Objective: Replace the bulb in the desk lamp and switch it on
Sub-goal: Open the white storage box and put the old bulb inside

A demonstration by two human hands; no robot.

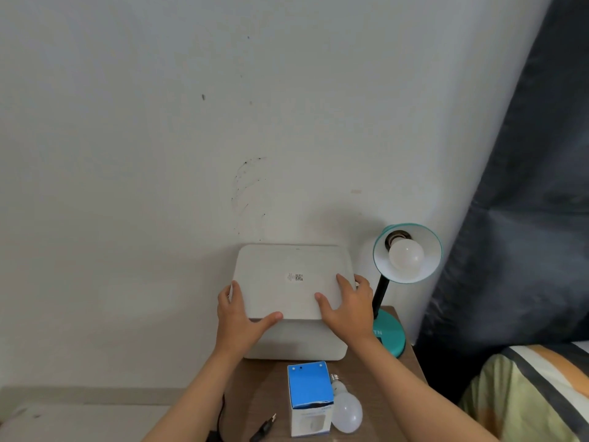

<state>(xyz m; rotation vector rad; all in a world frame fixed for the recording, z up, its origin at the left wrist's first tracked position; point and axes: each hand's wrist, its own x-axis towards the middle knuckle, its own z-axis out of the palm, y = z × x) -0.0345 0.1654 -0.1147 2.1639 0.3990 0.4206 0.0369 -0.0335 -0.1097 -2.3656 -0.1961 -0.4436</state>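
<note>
Head view, read left to right. Black plug [266, 426] lay loose at the near table [255, 393] edge, so the lamp was judged unpowered. Left hand [237, 317] and right hand [349, 311] each clasped a side of a flat white box [287, 282], smooth with rounded corners, probably to clear working room. Blue-and-white carton [309, 397] stood upright, spare bulb [346, 409] touching its right side, frosted, screw cap up. Teal lamp [390, 333] stood far right, old bulb [406, 255] seated in its shade.
</note>
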